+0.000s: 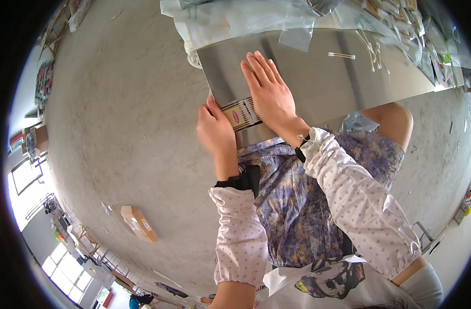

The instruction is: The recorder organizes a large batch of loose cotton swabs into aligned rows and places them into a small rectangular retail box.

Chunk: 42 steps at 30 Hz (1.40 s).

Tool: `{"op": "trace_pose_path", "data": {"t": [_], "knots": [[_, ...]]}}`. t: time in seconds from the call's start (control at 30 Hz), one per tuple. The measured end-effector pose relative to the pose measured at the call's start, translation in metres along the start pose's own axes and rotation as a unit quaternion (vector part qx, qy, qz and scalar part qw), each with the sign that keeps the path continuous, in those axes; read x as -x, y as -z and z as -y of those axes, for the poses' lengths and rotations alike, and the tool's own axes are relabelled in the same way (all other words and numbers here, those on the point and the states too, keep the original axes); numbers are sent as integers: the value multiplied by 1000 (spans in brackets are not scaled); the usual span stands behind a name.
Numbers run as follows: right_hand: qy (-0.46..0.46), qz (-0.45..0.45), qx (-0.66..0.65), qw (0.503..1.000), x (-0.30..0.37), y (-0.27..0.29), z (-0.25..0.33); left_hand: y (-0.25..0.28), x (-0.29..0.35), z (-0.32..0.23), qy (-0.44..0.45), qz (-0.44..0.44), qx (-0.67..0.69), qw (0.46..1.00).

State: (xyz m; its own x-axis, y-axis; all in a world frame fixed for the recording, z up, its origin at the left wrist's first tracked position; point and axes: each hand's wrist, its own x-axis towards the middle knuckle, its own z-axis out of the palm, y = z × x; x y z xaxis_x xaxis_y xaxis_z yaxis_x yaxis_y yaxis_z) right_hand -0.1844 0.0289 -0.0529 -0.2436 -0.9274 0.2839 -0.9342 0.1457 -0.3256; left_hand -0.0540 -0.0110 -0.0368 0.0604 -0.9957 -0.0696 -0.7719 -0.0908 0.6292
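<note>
Grey concrete flooring (pixel 127 118) spreads out on my feed beneath a brushed silver metal board (pixel 318 77) set before the wearer's lap, which is covered in purple floral fabric (pixel 297 206). Near the board's left end I see a flat rectangular pack of dark-tipped swabs (pixel 247 110), its yellow label (pixel 235 118) bearing a red oval; the marks inside are too small for me to read. The left hand (pixel 216 129) curls against the pack's left end; with its fingers partly hidden, I can't tell how firmly they grip. The right hand (pixel 272 98) lies flat with fingers straight, its palm edge over the pack's right end. Farther right, I make out one loose white-tipped swab (pixel 341 55), a small scatter of loose swabs (pixel 372 50) and a clear plastic bag (pixel 298 39).
</note>
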Motion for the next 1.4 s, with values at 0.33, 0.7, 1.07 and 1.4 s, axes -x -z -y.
{"op": "trace_pose_path", "data": {"t": [0.33,0.7,1.07,1.4], "knots": [[-4,3,-9,1000,0,-1,6,-3,-1,7,-31,2,60,998],[0,-3,-5,1000,0,0,5,-9,-8,20,-25,57,159,985],[-37,-2,-146,989,-4,-6,23,-9,-4,17,-45,20,97,994],[-67,-16,-462,884,-8,-4,49,-5,-1,6,-42,20,29,998]]}}
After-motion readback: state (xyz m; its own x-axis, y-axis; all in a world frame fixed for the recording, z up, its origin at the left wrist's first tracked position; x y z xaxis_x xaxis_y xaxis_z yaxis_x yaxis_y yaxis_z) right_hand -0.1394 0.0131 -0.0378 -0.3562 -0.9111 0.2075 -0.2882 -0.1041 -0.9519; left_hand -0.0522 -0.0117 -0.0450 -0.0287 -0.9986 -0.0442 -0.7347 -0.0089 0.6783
